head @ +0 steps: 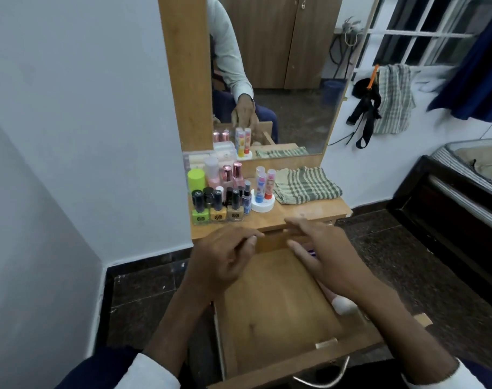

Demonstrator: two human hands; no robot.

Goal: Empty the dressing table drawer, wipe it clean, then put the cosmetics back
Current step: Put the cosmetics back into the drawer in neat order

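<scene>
Drawer pulled fully out below the desk, nearly bare; a pink-and-white item remains along its right wall. Cosmetics, nail polish bottles included, stand on the desk, evidently removed for cleaning. Checked cloth lies folded beside them, ready. Left hand and right hand hover over the drawer's back, grip spread, holding nothing.

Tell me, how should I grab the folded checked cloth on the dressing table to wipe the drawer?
Pinch the checked cloth by its front edge, coming from above with the right hand, the nearer one. It lies flat and folded on the table top, with bare wood in front of it. The lip balm stand sits close on its left, so probably avoid reaching in from that side.
</scene>
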